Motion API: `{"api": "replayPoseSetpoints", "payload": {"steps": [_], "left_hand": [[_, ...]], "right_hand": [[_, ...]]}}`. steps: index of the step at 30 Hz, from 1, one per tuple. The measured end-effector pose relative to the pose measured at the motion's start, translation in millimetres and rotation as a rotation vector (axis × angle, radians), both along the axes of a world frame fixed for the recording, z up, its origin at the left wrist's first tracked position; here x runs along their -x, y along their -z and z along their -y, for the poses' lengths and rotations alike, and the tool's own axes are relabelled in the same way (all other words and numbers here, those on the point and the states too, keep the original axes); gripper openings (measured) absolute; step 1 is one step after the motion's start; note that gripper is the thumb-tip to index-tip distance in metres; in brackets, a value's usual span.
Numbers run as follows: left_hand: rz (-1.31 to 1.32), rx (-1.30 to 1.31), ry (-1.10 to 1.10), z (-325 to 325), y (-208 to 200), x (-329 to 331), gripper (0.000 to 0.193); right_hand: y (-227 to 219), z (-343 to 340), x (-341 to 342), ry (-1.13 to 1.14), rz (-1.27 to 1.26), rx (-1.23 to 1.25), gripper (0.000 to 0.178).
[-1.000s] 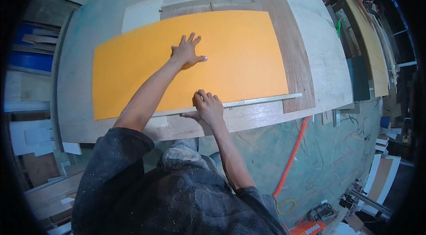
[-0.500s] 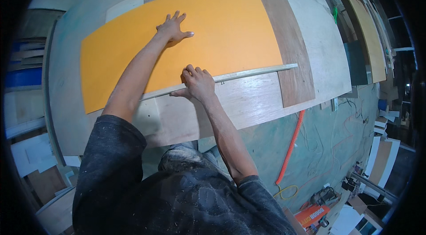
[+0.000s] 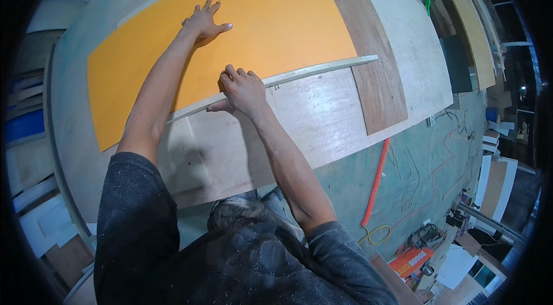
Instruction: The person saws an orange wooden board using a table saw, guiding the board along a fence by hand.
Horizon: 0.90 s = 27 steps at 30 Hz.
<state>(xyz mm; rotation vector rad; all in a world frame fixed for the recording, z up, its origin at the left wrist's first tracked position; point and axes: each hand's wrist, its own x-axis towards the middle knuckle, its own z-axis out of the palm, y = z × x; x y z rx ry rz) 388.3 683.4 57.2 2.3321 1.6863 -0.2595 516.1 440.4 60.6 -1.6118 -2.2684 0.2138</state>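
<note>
While the left hand (image 3: 201, 23) lies with its fingers spread on the orange sheet (image 3: 282, 23), the right hand (image 3: 246, 91) is clamped on the pale strip (image 3: 322, 70) at the sheet's near edge, fingers curled over the top and thumb on the near side. The strip follows that edge, its right end jutting past the sheet's corner above a brown board (image 3: 379, 89). The sheet lies slanted across the pale worktable (image 3: 423, 74), partly covering the board. Beyond the table's near edge, a red-orange coiled hose (image 3: 377, 184) hangs toward the green floor (image 3: 345, 187), near a looped yellow cable (image 3: 385, 240).
</note>
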Motion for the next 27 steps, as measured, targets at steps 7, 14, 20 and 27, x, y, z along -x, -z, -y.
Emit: {"api": "replayPoseSetpoints", "payload": {"steps": [7,14,20,27], "left_hand": [[-0.012,-0.004,0.002,-34,2,1,0.112],[0.001,-0.031,-0.007,-62,11,2,0.11],[-0.003,-0.067,-0.01,-104,20,1,0.109],[-0.027,-0.103,-0.04,-176,27,10,0.108]], "right_hand": [[9,-31,4,0.014,0.01,-0.053,0.088],[17,-60,7,0.025,0.044,-0.079,0.088],[23,-101,10,0.041,0.029,-0.105,0.085],[17,-176,35,0.078,0.081,-0.041,0.061]]}}
